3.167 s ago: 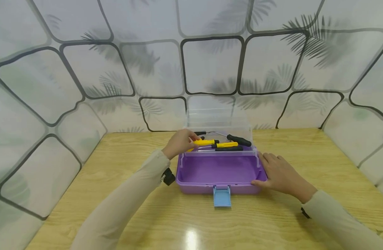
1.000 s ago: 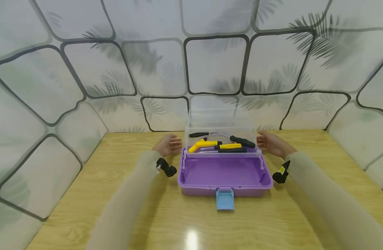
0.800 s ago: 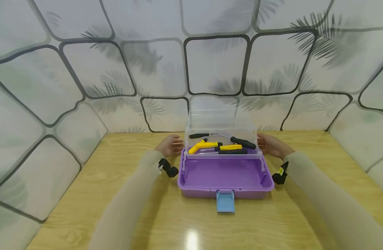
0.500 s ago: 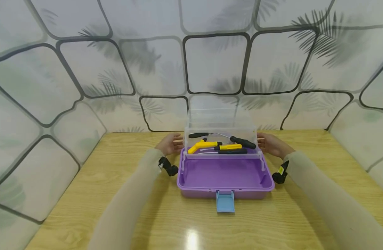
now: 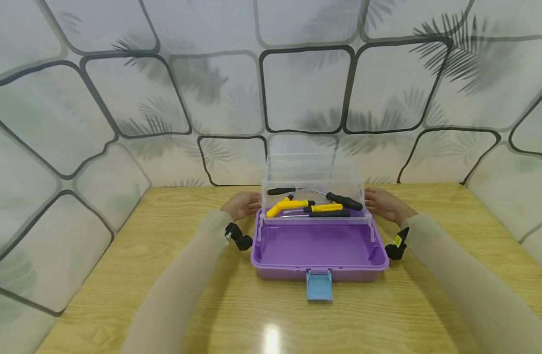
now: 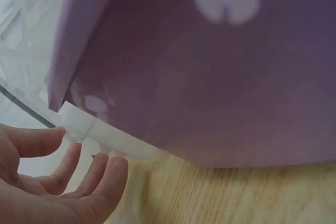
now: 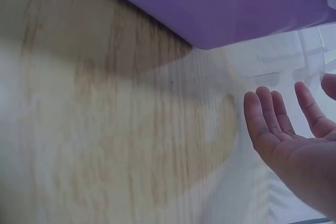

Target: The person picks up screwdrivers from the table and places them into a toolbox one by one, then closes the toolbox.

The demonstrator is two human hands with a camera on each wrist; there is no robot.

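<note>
A purple toolbox (image 5: 319, 246) stands on the table with its clear lid (image 5: 313, 167) raised behind it. A clear tray (image 5: 315, 221) at its back bears several tools: a screwdriver with a yellow handle (image 5: 326, 209), one with a black handle (image 5: 329, 214), black-handled tools with thin shafts (image 5: 344, 201) and a yellow bent-handled tool (image 5: 288, 205). My left hand (image 5: 242, 205) is at the back left corner, its loosely bent fingers (image 6: 107, 184) close to the clear lid. At the back right corner my right hand (image 5: 385, 204) reaches beside the lid, its fingers (image 7: 257, 116) extended and nothing held.
A blue latch (image 5: 318, 286) hangs down at the toolbox's front. The wooden table (image 5: 187, 295) runs back to a patterned wall (image 5: 226, 98) close behind the lid. Black wrist cameras (image 5: 238, 237) sit low beside the toolbox's sides.
My left hand has let go of the yellow bent-handled tool, leaving it in the tray, and moved to the left side. My right hand has shifted from the front right rim to the back.
</note>
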